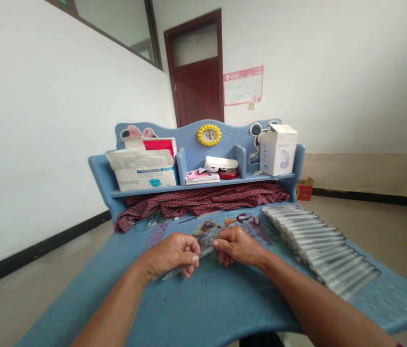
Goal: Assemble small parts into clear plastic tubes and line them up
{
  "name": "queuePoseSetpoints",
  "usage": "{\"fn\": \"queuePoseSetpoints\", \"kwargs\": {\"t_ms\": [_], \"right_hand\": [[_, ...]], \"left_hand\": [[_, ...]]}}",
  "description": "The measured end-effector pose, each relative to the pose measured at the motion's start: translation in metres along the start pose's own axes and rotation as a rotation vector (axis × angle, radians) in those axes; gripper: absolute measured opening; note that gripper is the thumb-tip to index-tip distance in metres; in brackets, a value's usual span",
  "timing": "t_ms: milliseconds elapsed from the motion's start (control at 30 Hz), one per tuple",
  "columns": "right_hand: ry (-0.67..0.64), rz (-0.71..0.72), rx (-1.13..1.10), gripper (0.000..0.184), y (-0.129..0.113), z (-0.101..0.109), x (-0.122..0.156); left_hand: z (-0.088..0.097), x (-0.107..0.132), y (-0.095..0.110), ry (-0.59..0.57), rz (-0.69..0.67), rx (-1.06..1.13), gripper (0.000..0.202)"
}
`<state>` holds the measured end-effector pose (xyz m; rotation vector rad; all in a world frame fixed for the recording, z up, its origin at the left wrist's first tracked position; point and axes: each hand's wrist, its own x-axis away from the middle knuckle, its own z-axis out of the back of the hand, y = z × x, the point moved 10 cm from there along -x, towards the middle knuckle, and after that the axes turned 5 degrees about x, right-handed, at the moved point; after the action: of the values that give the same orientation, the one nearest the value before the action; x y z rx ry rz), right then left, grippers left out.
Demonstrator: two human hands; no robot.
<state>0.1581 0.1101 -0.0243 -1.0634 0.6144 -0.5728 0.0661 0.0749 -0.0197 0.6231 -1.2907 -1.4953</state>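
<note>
Over the middle of the blue desk (pixel 246 299), my left hand (pixel 174 255) is closed in a pinch on a slim, clear, pen-like tube (pixel 206 251). Its pointed end sticks out below that hand, towards the lower left. My right hand (pixel 237 246) has its fingers curled, thumb and forefinger pinching the tube's other end. The fingers partly hide the tube. Beyond the hands lie clear plastic and small items, too blurred to make out. On the right side of the desk, a thick layer of clear pens (pixel 322 246) with dark ends lies side by side.
Crumpled checked cloth (pixel 203 202) lies along the desk's back under a blue shelf (pixel 141 193). The shelf carries a mask box (pixel 145 179), a paper stack (pixel 202 179), a red round tin (pixel 228 174) and a white carton (pixel 278 152). A red box (pixel 304 190) stands behind, on the floor.
</note>
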Motion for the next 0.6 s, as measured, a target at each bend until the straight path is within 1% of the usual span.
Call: {"fn": "queuePoseSetpoints", "kwargs": {"t_ms": [133, 200, 267, 367, 467, 533, 600], "right_hand": [[-0.058, -0.063, 0.045, 0.043, 0.0088, -0.0067, 0.0020], [-0.041, -0.049, 0.047, 0.042, 0.0070, -0.0046, 0.0022], [-0.008, -0.018, 0.012, 0.038, 0.0031, -0.0013, 0.0024], [-0.020, -0.012, -0.017, 0.036, 0.0027, -0.0040, 0.0034], [-0.047, -0.051, 0.064, 0.040, 0.0087, -0.0083, 0.0050], [-0.036, -0.060, 0.112, 0.042, 0.0104, -0.0071, 0.0057], [-0.020, -0.048, 0.122, 0.039, 0.0091, -0.0049, 0.0059]], "left_hand": [[-0.0025, -0.0013, -0.0051, -0.028, -0.007, 0.015, 0.019], [-0.0018, -0.0011, -0.0056, -0.023, -0.015, 0.031, 0.018], [-0.0009, -0.0003, -0.0052, -0.012, -0.017, 0.047, 0.018], [-0.0036, 0.0009, -0.0055, -0.028, -0.008, 0.063, 0.018], [-0.0076, 0.0011, -0.0071, -0.053, 0.001, 0.072, 0.019], [-0.0078, 0.0008, -0.0083, -0.052, 0.000, 0.078, 0.020], [-0.0071, 0.0006, -0.0092, -0.044, -0.005, 0.084, 0.020]]}}
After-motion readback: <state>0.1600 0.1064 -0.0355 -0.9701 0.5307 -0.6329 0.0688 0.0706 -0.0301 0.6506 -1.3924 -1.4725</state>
